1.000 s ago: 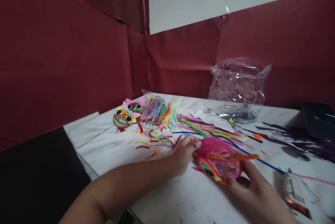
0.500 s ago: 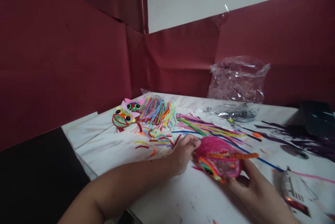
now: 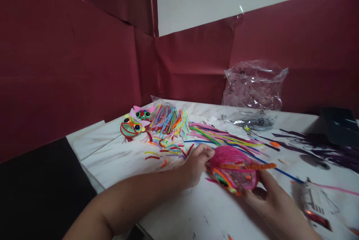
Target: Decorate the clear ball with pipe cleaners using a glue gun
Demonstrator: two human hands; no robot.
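Observation:
A pink craft animal head [image 3: 232,156], wound with fuzzy pipe cleaners, is tilted on its side above the white table. It has a green-and-black eye edged in orange. An orange pipe cleaner [image 3: 260,166] lies across its face and sticks out to the right. My right hand [image 3: 269,195] grips the head from the right and below, thumb at its lower edge. At the left edge, my left hand [image 3: 199,161] has its fingers closed against the head; their tips are partly hidden there.
Two finished-looking craft heads [image 3: 131,126] stand at the back left, beside a bundle of colourful pipe cleaners [image 3: 168,118]. Cut pieces and long strands lie mid-table. A clear plastic bag [image 3: 255,85] is at the back; a glue gun [image 3: 316,202] with a red light lies right.

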